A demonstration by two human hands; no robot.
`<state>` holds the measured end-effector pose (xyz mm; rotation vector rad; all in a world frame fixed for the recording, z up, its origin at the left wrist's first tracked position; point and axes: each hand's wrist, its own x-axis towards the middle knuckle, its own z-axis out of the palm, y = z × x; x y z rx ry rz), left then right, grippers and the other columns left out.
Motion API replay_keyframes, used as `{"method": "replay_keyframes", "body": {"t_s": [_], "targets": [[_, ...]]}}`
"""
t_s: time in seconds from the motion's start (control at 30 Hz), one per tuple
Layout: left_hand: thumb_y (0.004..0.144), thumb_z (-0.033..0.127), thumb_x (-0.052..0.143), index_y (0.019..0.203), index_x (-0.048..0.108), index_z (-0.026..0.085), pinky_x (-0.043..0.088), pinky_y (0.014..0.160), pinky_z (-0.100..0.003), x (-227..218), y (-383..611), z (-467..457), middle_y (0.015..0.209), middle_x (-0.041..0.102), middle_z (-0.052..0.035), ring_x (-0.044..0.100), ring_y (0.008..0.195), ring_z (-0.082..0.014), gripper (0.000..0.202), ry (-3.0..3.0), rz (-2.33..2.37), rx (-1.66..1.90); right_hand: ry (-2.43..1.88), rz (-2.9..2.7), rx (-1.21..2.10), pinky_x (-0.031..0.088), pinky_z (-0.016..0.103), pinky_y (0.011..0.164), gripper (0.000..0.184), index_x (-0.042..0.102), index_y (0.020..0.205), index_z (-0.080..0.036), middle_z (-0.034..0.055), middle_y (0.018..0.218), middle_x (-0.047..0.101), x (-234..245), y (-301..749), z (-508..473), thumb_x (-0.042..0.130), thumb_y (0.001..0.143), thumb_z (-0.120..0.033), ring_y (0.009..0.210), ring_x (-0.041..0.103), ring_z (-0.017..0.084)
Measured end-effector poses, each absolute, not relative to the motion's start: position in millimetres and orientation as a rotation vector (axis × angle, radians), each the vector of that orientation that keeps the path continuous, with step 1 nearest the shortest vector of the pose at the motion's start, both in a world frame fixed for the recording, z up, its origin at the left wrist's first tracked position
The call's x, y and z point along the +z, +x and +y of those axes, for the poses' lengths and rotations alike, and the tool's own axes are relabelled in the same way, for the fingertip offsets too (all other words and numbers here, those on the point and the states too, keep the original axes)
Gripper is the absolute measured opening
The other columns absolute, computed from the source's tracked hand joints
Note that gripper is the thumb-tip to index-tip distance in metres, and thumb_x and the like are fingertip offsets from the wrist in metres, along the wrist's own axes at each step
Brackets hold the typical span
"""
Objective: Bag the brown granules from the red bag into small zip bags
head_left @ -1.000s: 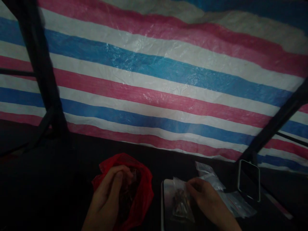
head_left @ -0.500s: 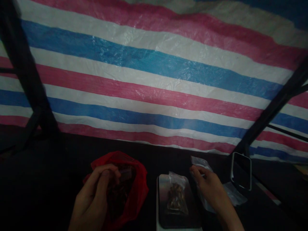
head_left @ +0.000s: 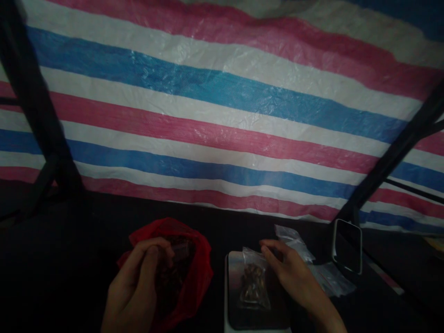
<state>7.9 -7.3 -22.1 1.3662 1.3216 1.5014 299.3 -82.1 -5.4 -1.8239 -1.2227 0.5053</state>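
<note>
Filled bag (head_left: 255, 287) on scale (head_left: 233, 296); could spill, if unsealed, when knocked by right hand (head_left: 294, 274), fingers parted, seemingly unladen, over scale's right edge. Left of scale, left hand (head_left: 133, 282) curled at red bag (head_left: 200, 277), grip impossible to tell.

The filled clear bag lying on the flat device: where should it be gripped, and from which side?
Probably best to pinch the clear bag by its flat far end, coming from the right. The brownish contents bulge nearer the wearer, leaving that end thin; it lies at the far edge of the flat device, with the fingertips of the right hand close by.
</note>
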Motion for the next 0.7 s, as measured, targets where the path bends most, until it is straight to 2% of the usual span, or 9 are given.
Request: {"method": "replay_keyframes", "body": {"t_s": [0.13,0.2,0.23,0.33,0.43,0.5,0.57,0.63,0.7], "targets": [[0.089,0.061,0.057,0.077,0.069,0.028,0.056,0.061,-0.024,-26,16,-14,0.077,0.07,0.0008,0.066,0.069,-0.0184,0.037,1.411,1.265,1.45,-1.728,-1.239,0.623,0.051,0.042,0.089,0.048,0.076,0.117,-0.019,0.0082,0.1,0.075,-8,293,-79,0.066,0.084,-0.053,0.095,0.069,0.029],[0.091,0.061,0.057,0.087,0.073,0.029,0.061,0.073,-0.027,-28,27,-22,0.088,0.076,-0.0014,0.072,0.083,-0.0216,0.036,1.477,1.212,1.397,-1.631,-1.232,0.667,0.052,0.037,0.083,0.046,0.074,0.118,-0.021,0.0053,0.095,0.071,-4,286,-78,0.067,0.087,-0.054,0.091,0.066,0.025],[0.092,0.06,0.057,0.096,0.074,0.03,0.062,0.084,-0.03,-29,34,-27,0.099,0.078,-0.0024,0.074,0.094,-0.0233,0.035,1.515,1.192,1.371,-1.578,-1.23,0.69,0.051,0.035,0.081,0.044,0.073,0.119,-0.023,0.0046,0.096,0.07,-1,281,-78,0.067,0.089,-0.055,0.092,0.065,0.024],[0.093,0.055,0.061,0.12,0.073,0.033,0.052,0.112,-0.04,-31,54,-38,0.129,0.074,-0.0047,0.068,0.123,-0.0266,0.037,1.559,1.136,1.294,-1.442,-1.247,0.782,0.051,0.032,0.083,0.039,0.07,0.121,-0.028,0.0044,0.107,0.072,13,261,-79,0.066,0.095,-0.057,0.1,0.066,0.022],[0.093,0.058,0.06,0.131,0.069,0.031,0.047,0.118,-0.044,-36,65,-36,0.144,0.068,-0.0074,0.061,0.137,-0.0277,0.047,1.493,1.015,1.177,-1.325,-1.291,0.909,0.05,0.031,0.09,0.033,0.069,0.12,-0.032,0.0027,0.111,0.072,25,238,-78,0.067,0.096,-0.054,0.106,0.066,0.021],[0.094,0.062,0.058,0.128,0.071,0.029,0.048,0.117,-0.044,-38,65,-30,0.141,0.069,-0.0088,0.063,0.133,-0.0283,0.049,1.447,1.007,1.13,-1.273,-1.318,0.953,0.049,0.031,0.09,0.031,0.069,0.118,-0.031,0.0016,0.106,0.071,29,227,-75,0.069,0.095,-0.051,0.103,0.066,0.019],[0.093,0.066,0.058,0.118,0.074,0.027,0.052,0.109,-0.042,-39,63,-23,0.127,0.074,-0.0086,0.069,0.119,-0.0282,0.049,1.412,1.035,1.107,-1.25,-1.314,0.932,0.048,0.03,0.087,0.032,0.067,0.119,-0.03,0.0003,0.1,0.068,30,220,-71,0.069,0.094,-0.049,0.097,0.064,0.018],[0.092,0.068,0.059,0.106,0.075,0.025,0.056,0.098,-0.037,-37,60,-19,0.111,0.077,-0.0066,0.072,0.103,-0.0264,0.047,1.388,1.026,1.087,-1.255,-1.291,0.887,0.048,0.03,0.085,0.039,0.063,0.128,-0.031,-0.0008,0.097,0.065,29,217,-67,0.069,0.092,-0.046,0.092,0.062,0.018],[0.091,0.068,0.059,0.1,0.075,0.025,0.057,0.089,-0.032,-34,60,-17,0.101,0.078,-0.0044,0.072,0.097,-0.0248,0.047,1.348,1.005,1.094,-1.283,-1.293,0.87,0.048,0.031,0.085,0.049,0.059,0.133,-0.03,-0.0011,0.096,0.065,27,214,-63,0.072,0.088,-0.042,0.09,0.061,0.018]]}}
